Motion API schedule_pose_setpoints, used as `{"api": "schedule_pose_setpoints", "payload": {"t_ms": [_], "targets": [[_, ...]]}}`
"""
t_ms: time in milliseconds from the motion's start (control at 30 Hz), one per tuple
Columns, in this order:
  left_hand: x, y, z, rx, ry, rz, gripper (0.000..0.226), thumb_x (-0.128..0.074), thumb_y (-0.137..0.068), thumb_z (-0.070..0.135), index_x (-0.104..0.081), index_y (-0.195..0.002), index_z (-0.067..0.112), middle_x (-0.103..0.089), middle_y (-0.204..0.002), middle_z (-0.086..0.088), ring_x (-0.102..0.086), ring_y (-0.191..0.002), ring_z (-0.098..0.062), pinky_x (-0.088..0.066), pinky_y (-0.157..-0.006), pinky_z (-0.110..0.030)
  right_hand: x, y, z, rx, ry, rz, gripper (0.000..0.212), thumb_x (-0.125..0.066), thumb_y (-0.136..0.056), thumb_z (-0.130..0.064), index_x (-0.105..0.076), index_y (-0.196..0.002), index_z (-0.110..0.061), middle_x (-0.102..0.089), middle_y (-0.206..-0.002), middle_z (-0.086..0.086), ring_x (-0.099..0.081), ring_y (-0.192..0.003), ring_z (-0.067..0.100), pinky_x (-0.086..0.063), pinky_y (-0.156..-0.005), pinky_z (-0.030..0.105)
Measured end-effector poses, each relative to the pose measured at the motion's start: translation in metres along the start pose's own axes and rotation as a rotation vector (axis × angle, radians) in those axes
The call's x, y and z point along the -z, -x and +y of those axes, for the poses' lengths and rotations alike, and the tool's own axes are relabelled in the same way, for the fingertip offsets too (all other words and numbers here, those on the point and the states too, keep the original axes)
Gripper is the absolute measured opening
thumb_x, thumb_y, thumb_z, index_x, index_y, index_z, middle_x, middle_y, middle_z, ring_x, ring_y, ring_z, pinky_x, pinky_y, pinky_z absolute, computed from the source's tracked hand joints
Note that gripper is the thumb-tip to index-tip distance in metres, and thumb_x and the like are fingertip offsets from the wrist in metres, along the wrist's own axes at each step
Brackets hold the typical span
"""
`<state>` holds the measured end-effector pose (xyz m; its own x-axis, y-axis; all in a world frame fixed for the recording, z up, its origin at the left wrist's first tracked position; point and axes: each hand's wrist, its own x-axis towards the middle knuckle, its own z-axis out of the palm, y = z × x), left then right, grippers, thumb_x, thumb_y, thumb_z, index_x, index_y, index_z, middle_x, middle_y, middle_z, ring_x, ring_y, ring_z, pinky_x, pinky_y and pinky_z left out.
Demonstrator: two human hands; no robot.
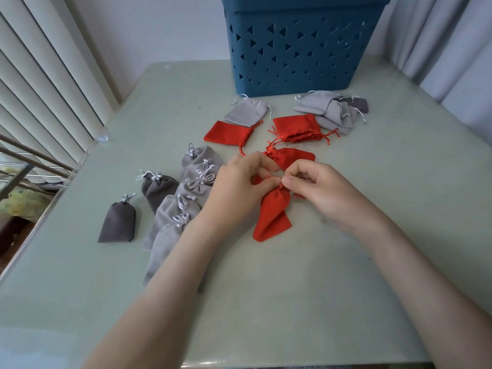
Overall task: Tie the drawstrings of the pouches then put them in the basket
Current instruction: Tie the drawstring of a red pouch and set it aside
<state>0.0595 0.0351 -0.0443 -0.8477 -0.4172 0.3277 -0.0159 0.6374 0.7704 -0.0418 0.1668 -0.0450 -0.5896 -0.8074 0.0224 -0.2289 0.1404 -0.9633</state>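
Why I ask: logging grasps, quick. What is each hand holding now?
Left hand: pinches the red pouch at its gathered neck.
Right hand: pinches the same neck.

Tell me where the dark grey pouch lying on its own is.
In the head view, the lone dark grey pouch lies on the left of the table, left of the row of tied light grey pouches.

A pale green table (292,288) stands between vertical blinds (48,75) and grey curtains (447,35).
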Motion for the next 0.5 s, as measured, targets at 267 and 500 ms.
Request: {"api": "schedule_pose_setpoints", "payload": {"t_ms": [267,500], "targets": [[-0.019,-0.003,-0.015,-0.338,-0.426,0.155,0.018,-0.054,-0.077,0.022,-0.064,-0.071,0.009,-0.059,-0.057,0.001,-0.048,-0.067,-0.025,-0.043,-0.061,-0.030,-0.004,-0.002,0.007,0.009,0.230,0.078,0.016,-0.061,-0.091,-0.017,-0.058,-0.075,-0.020,-0.057,-0.070,-0.006,-0.048,-0.065,0.008,-0.039,-0.065,0.026],[-0.026,-0.005,-0.014,-0.398,-0.568,0.307,0.013,-0.048,-0.081,0.016,-0.056,-0.075,0.007,-0.057,-0.060,-0.002,-0.042,-0.068,-0.022,-0.041,-0.059,-0.039,-0.009,-0.003,-0.001,0.059,0.074,0.070,0.017,-0.053,-0.094,-0.009,-0.053,-0.078,-0.014,-0.056,-0.068,0.001,-0.050,-0.063,0.007,-0.041,-0.063,0.021]]}}
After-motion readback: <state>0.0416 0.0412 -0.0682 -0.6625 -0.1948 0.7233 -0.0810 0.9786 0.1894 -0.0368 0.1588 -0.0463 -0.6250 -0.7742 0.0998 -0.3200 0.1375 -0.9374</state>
